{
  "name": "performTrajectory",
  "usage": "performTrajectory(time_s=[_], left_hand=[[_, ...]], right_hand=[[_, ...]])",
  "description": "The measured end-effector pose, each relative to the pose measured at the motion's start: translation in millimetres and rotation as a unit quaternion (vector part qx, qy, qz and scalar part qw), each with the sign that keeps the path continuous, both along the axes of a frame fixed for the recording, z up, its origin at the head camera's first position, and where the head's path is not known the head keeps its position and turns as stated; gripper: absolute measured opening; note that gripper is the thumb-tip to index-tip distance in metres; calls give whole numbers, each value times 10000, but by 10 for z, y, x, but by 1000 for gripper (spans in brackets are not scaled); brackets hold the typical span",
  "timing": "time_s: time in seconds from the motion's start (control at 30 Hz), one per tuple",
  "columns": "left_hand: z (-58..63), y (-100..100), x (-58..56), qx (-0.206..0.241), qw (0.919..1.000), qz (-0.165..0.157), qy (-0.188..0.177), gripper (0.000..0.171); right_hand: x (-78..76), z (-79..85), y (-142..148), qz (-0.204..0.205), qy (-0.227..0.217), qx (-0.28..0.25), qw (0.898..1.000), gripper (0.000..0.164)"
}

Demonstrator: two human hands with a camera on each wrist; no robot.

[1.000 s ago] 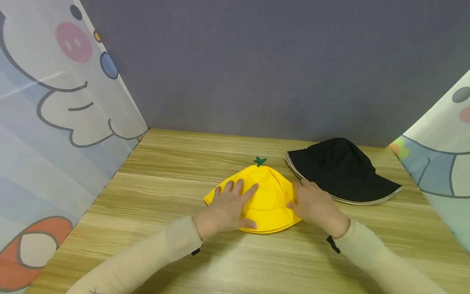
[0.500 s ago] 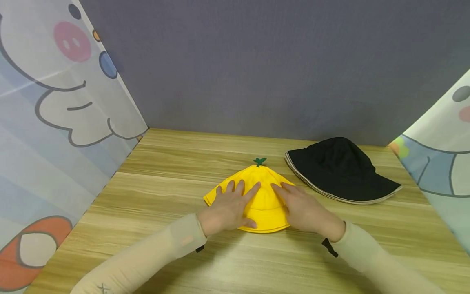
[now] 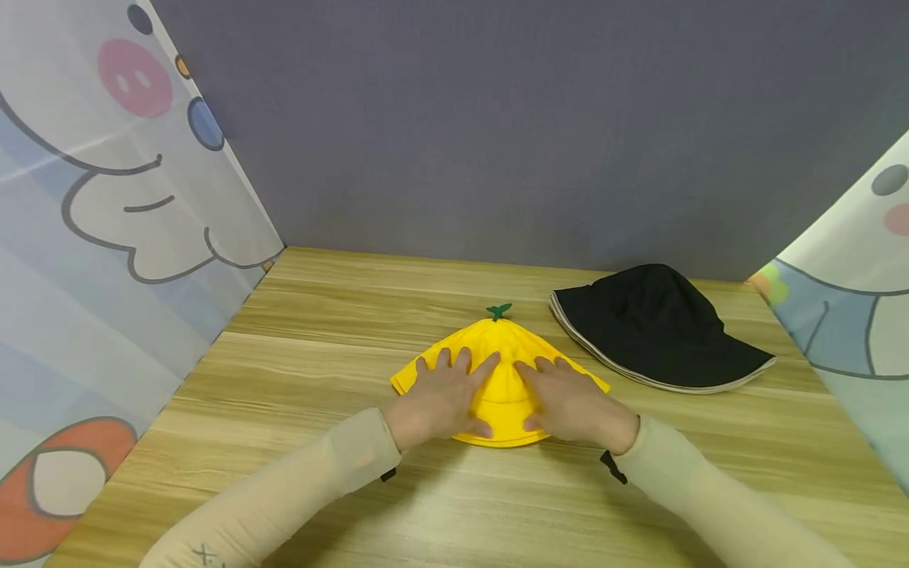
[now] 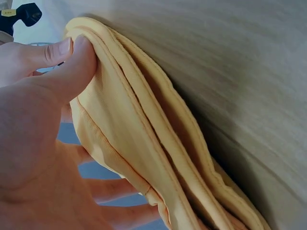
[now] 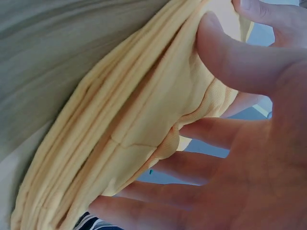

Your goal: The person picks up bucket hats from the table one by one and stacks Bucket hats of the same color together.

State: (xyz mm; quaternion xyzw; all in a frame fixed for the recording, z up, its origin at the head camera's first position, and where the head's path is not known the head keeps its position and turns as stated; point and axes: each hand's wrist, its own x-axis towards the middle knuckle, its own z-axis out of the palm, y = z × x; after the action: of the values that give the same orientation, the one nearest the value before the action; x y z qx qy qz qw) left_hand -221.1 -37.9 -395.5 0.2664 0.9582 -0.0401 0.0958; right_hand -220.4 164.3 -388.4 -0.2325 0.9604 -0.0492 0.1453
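Observation:
A yellow bucket hat [image 3: 499, 385] lies folded flat on the table, a small green sprout [image 3: 499, 311] standing up from its crown. On the hat's left side rests my left hand [image 3: 432, 404], fingers spread and thumb at the brim. My right hand [image 3: 578, 406] lies on the right side in the same way, its thumb near the lower edge. In the left wrist view, the layered brim [image 4: 120, 105] runs past that thumb, with straight fingers over the crown. The right wrist view shows the stacked brim folds [image 5: 120, 110] beside the right hand's fingers.
A black bucket hat [image 3: 653, 335] with a pale edge sits at the back right of the wooden table [image 3: 319, 315]. Behind rises a grey panel [image 3: 461, 142]. Cartoon-printed curtains [image 3: 43, 315] flank both sides.
My right hand has slid left from the yellow hat's right edge onto its crown, closer to the left hand. The left hand has stayed nearly still, and the black hat has not moved.

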Motion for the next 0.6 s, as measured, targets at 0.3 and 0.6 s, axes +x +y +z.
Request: performTrajectory(time_s=[0.3, 0.6], left_hand=[[15, -147, -168, -199, 9991, 190, -323, 102], [45, -235, -293, -380, 9973, 380, -500, 103]], right_hand=[[-116, -21, -203, 30, 445, 286, 9986, 81], [-270, -29, -367, 125, 532, 437, 9975, 79]])
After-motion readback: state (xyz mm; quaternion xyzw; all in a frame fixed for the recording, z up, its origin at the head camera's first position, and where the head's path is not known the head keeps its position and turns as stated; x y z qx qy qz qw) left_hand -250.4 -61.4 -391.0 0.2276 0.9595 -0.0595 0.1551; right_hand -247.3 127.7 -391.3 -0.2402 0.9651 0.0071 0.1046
